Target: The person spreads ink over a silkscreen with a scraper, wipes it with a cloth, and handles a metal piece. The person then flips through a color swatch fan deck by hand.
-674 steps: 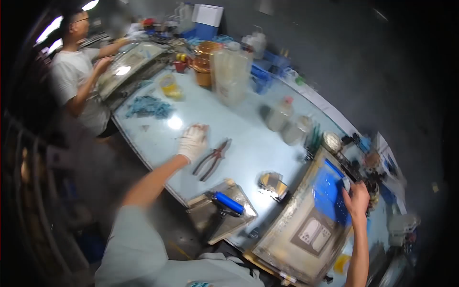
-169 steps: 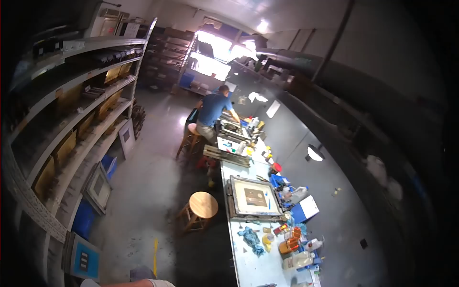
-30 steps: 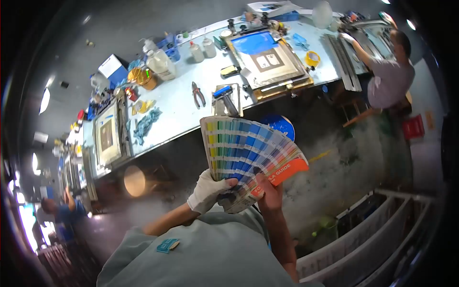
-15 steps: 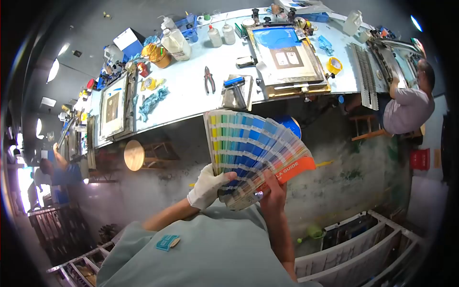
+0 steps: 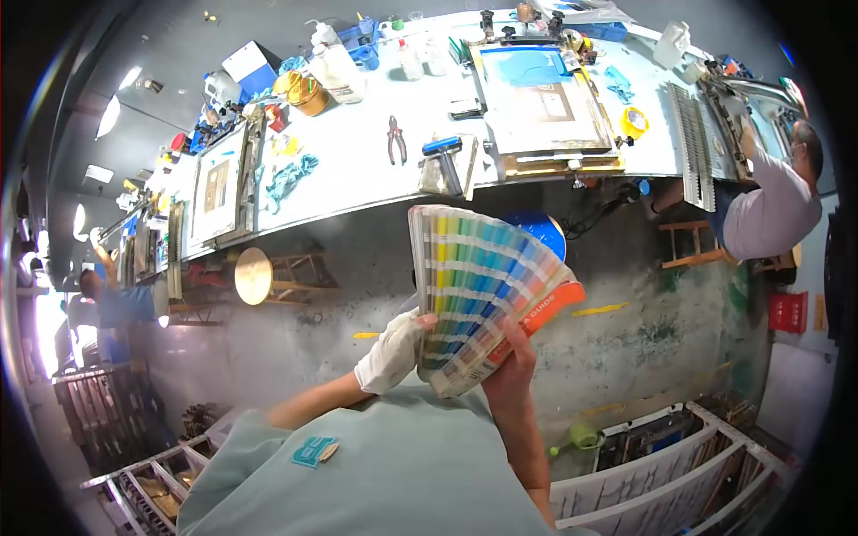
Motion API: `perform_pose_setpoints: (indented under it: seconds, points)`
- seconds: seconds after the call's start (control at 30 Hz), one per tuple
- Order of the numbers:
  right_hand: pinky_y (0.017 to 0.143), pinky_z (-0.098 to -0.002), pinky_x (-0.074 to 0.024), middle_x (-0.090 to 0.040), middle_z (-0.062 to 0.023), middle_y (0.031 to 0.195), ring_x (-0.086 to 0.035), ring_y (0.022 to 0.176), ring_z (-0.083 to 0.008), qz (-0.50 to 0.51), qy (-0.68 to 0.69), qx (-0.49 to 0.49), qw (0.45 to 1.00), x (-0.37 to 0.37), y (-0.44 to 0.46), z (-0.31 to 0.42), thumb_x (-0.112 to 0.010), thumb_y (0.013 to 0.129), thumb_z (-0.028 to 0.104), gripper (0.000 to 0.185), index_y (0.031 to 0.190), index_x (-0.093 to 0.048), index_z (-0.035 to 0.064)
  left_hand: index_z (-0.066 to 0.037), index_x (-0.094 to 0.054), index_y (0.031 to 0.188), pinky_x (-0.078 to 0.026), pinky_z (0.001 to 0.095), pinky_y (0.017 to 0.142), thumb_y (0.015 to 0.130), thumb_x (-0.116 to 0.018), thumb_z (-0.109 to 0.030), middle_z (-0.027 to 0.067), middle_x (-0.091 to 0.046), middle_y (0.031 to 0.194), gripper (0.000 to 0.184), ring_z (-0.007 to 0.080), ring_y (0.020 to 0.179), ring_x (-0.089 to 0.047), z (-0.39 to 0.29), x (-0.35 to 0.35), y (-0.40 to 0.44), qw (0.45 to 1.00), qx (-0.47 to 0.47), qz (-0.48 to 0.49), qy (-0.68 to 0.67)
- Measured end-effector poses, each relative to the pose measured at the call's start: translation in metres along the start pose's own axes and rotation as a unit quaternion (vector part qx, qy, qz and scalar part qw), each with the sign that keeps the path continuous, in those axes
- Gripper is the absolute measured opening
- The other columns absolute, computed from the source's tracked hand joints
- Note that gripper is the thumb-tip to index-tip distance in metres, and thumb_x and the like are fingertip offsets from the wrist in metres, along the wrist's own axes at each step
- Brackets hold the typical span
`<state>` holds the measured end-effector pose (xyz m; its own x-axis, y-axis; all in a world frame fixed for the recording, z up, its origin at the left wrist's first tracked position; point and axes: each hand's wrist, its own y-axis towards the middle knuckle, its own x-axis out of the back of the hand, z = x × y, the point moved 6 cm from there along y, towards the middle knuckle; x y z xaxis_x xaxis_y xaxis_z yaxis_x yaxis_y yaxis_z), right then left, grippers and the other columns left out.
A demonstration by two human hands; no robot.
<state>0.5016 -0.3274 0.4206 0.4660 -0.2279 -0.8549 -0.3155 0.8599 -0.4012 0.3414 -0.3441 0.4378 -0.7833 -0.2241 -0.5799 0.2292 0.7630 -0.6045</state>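
A colour swatch fan deck (image 5: 487, 277) is spread out in front of my chest, its strips running from yellow through green and blue to pink. An orange cover with the letters "GUIDE" shows at its right side. My left hand (image 5: 393, 351), in a white glove with bare fingertips, grips the fan's lower left edge. On the lower right, my bare right hand (image 5: 512, 362) is closed around the fan, its thumb on the front near the orange cover. The fingers behind the strips are hidden.
Beyond the fan runs a long white table (image 5: 357, 170) with pliers (image 5: 396, 140), a blue roller (image 5: 442, 161), printing frames (image 5: 545, 112) and bottles. A round stool (image 5: 254, 276) stands left. Co-workers (image 5: 773, 201) are at both ends. White racks (image 5: 661, 473) stand lower right.
The fan has shifted slightly right and its spread is narrower, with the strips turned. My left hand has moved right and up with it. The view has tilted slightly.
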Motion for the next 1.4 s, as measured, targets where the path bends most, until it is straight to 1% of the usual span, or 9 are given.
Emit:
perform_pose_setpoints:
  seconds: [0.13, 0.17, 0.27, 0.37, 0.47, 0.77, 1.0, 1.2, 1.4]
  points:
    - [0.106, -0.0471, -0.0508, -0.062, -0.012, 0.137, -0.062, 0.125, -0.0274, 0.007, 0.049, -0.046, 0.998, 0.005, -0.004, -0.002, -0.062, 0.098, 0.033, 0.059, 0.147, -0.047, 0.0039, 0.002, -0.071, 0.126, -0.056, 0.0281, 0.083, 0.102, -0.072, -0.027, 0.0056, -0.077, 0.108, 0.038, 0.0096, 0.095, -0.067, -0.005, -0.012, 0.006, 0.942, 0.001, -0.103, 0.319]
    - [0.107, -0.0481, -0.0503, -0.062, -0.0122, 0.137, -0.062, 0.126, -0.0276, 0.018, 0.064, -0.057, 0.996, 0.004, -0.005, -0.004, -0.063, 0.097, 0.035, 0.06, 0.146, -0.047, 0.0041, 0.001, -0.075, 0.12, -0.055, 0.0264, 0.078, 0.102, -0.071, -0.031, 0.0024, -0.077, 0.099, 0.037, 0.0065, 0.087, -0.065, -0.001, -0.012, 0.01, 0.944, -0.04, -0.095, 0.315]
    - [0.109, -0.0501, -0.049, -0.061, -0.0114, 0.138, -0.06, 0.128, -0.0279, 0.031, 0.059, -0.084, 0.994, 0.015, -0.007, -0.008, -0.063, 0.097, 0.036, 0.061, 0.148, -0.046, 0.0066, 0.002, -0.073, 0.124, -0.054, 0.0259, 0.078, 0.102, -0.072, -0.03, 0.0029, -0.077, 0.103, 0.039, 0.0075, 0.088, -0.065, 0.004, -0.005, 0.007, 0.945, 0.005, -0.112, 0.307]
    - [0.111, -0.0505, -0.0473, -0.059, -0.0099, 0.141, -0.058, 0.13, -0.0279, -0.006, 0.091, -0.078, 0.993, 0.016, -0.016, -0.003, -0.062, 0.097, 0.033, 0.061, 0.15, -0.044, 0.0094, 0.002, -0.071, 0.125, -0.054, 0.0264, 0.079, 0.1, -0.074, -0.031, 0.0031, -0.076, 0.105, 0.041, 0.0086, 0.09, -0.066, 0.004, -0.007, -0.001, 0.975, -0.062, -0.087, 0.197]
    - [0.113, -0.0502, -0.0465, -0.056, -0.0108, 0.145, -0.057, 0.133, -0.0286, -0.031, 0.011, -0.046, 0.998, 0.005, -0.025, 0.006, -0.06, 0.096, 0.044, 0.069, 0.152, -0.041, 0.0081, 0.002, -0.07, 0.126, -0.055, 0.0282, 0.08, 0.099, -0.076, -0.029, 0.0046, -0.075, 0.109, 0.042, 0.0108, 0.094, -0.067, 0.004, -0.007, -0.001, 0.965, -0.058, -0.111, 0.23]
    - [0.115, -0.0495, -0.0435, -0.053, -0.0083, 0.149, -0.052, 0.137, -0.0268, -0.02, 0.021, 0.005, 1.0, 0.016, -0.031, 0.009, -0.055, 0.101, 0.035, 0.061, 0.154, -0.039, 0.0103, -0.001, -0.072, 0.124, -0.054, 0.0281, 0.075, 0.097, -0.077, -0.031, 0.0048, -0.075, 0.105, 0.041, 0.0114, 0.089, -0.067, 0.016, 0.004, 0.005, 0.98, -0.021, -0.139, 0.144]
    - [0.113, -0.0499, -0.0452, -0.055, -0.0084, 0.145, -0.054, 0.135, -0.0267, -0.017, 0.048, 0.006, 0.999, 0.013, -0.033, 0.012, -0.056, 0.101, 0.031, 0.057, 0.152, -0.042, 0.0109, 0.004, -0.063, 0.134, -0.057, 0.0378, 0.091, 0.1, -0.07, -0.027, 0.012, -0.069, 0.126, 0.046, 0.0207, 0.109, -0.068, 0.015, 0.006, 0.0, 0.996, -0.008, -0.074, 0.057]
    - [0.111, -0.0503, -0.0463, -0.057, -0.0092, 0.142, -0.055, 0.133, -0.0273, -0.019, 0.071, -0.001, 0.997, 0.014, -0.036, 0.013, -0.057, 0.101, 0.025, 0.053, 0.15, -0.044, 0.0106, -0.003, -0.069, 0.132, -0.052, 0.0269, 0.083, 0.101, -0.071, -0.032, 0.0027, -0.074, 0.114, 0.042, 0.0082, 0.098, -0.063, 0.012, 0.005, 0.009, 0.95, -0.007, -0.111, 0.291]
    - [0.113, -0.0497, -0.0448, -0.056, -0.0095, 0.145, -0.055, 0.134, -0.0278, -0.05, 0.066, -0.001, 0.997, 0.009, -0.04, 0.01, -0.055, 0.101, 0.031, 0.055, 0.151, -0.044, 0.0096, 0.001, -0.068, 0.128, -0.055, 0.0297, 0.079, 0.102, -0.069, -0.032, 0.0066, -0.075, 0.11, 0.042, 0.0115, 0.093, -0.068, 0.015, 0.002, -0.001, 0.978, -0.026, -0.104, 0.179]
